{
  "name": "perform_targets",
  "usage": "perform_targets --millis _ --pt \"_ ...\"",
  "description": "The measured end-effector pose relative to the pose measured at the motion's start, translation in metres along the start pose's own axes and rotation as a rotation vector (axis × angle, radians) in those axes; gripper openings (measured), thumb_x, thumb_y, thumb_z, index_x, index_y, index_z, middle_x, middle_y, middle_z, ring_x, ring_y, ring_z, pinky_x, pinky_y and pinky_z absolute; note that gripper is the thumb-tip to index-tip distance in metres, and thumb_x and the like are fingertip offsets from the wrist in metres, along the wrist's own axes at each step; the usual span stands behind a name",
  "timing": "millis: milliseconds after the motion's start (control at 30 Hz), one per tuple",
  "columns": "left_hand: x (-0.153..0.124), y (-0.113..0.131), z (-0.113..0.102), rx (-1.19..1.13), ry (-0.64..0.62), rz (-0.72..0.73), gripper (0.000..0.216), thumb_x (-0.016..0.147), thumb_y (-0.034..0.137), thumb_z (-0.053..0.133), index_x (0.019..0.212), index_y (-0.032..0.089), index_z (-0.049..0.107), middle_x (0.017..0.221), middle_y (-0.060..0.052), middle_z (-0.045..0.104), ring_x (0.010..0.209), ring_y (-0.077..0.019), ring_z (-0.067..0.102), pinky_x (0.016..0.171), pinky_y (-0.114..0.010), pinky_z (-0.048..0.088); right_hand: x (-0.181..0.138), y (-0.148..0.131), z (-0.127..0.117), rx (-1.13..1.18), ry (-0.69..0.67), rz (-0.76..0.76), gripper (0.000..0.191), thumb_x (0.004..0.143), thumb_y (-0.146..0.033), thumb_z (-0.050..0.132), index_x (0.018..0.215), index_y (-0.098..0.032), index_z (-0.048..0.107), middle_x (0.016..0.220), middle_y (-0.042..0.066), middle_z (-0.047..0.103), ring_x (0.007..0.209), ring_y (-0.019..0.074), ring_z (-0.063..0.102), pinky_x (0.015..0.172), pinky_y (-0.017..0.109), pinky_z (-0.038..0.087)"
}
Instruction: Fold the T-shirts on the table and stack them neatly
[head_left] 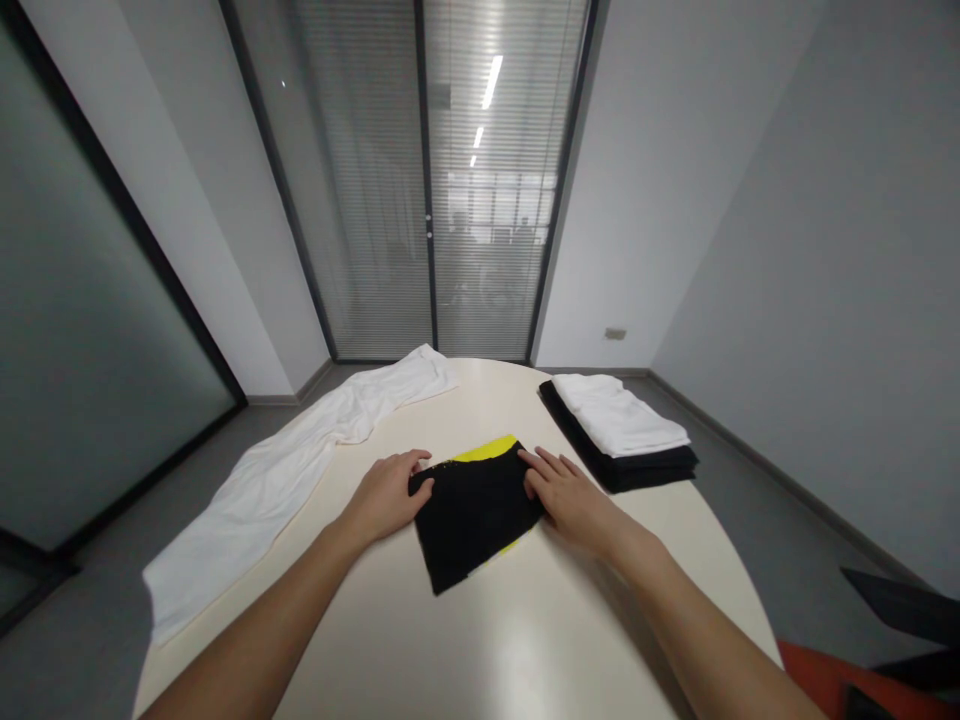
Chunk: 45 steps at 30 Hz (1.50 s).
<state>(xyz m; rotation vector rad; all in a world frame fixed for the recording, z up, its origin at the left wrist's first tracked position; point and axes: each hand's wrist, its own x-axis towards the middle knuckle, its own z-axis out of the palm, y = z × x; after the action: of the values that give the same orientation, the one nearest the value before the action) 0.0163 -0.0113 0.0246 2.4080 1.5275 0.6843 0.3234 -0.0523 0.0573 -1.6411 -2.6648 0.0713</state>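
Note:
A folded black garment (480,515) with a yellow part (491,449) lies in front of me on the table. My left hand (390,492) is at its upper left corner, the thumb on the black cloth and the fingers around the edge. At the opposite corner my right hand (570,497) holds the right edge, its thumb bent inward and its fingers reaching over the cloth. A thin yellow strip also shows along the lower right edge. The undersides of the fingers are hidden.
A long white garment (300,465) lies spread along the table's left edge. At the back right a folded white garment (619,415) rests on folded black cloth (652,467). The pale table (420,650) has a rounded edge. Part of a red chair (832,680) stands lower right.

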Motion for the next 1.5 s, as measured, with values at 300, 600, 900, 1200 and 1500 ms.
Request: perform_targets --millis 300,600,900,1200,1500 --pt "-0.021 0.035 -0.013 -0.326 -0.47 0.098 0.027 0.094 0.04 0.053 0.077 0.019 0.057 0.06 0.004 0.062 0.054 -0.0106 0.054 0.056 -0.022 0.036 0.012 0.028 -0.004 0.067 0.075 0.604 0.045 0.102 -0.046 0.035 0.108 -0.015 0.067 0.108 0.02 0.071 0.097 0.0339 0.07 0.08 0.043 0.052" --pt "-0.024 0.052 -0.01 -0.144 -0.401 0.239 0.011 0.085 0.032 0.066 0.085 0.022 0.06 0.062 0.006 0.062 0.057 -0.012 0.055 0.061 -0.024 0.035 0.021 0.014 0.015 0.24 0.037 0.553 0.048 0.094 -0.061 0.049 0.09 -0.018 0.069 0.097 0.015 0.074 0.092 0.0306 0.071 0.069 0.034 0.048" --pt "-0.028 0.065 0.001 -0.159 -0.223 0.433 0.017 0.095 0.032 0.057 0.105 0.023 0.068 0.096 -0.006 0.07 0.091 -0.0206 0.064 0.084 -0.034 0.05 0.019 0.017 0.006 0.299 -0.029 0.636 0.076 0.086 -0.084 0.033 0.079 -0.019 0.07 0.094 0.016 0.075 0.093 0.0348 0.071 0.074 0.04 0.05" --pt "-0.029 0.065 0.023 -0.166 -0.21 0.377 0.044 0.099 0.037 0.053 0.142 0.025 0.052 0.154 -0.012 0.044 0.144 -0.027 0.037 0.119 -0.053 0.035 0.017 0.008 0.011 0.198 0.111 0.556 0.036 0.096 -0.055 0.05 0.098 -0.021 0.063 0.096 0.011 0.074 0.089 0.0286 0.071 0.07 0.033 0.047" --pt "-0.035 0.068 0.02 -0.104 -0.329 0.478 0.06 0.098 0.047 0.053 0.154 0.033 0.037 0.166 -0.006 0.022 0.153 -0.0324 0.02 0.121 -0.056 0.029 0.019 0.015 0.008 0.261 0.06 0.687 0.06 0.093 -0.072 0.04 0.099 -0.017 0.063 0.1 0.017 0.073 0.096 0.0359 0.07 0.072 0.038 0.048"
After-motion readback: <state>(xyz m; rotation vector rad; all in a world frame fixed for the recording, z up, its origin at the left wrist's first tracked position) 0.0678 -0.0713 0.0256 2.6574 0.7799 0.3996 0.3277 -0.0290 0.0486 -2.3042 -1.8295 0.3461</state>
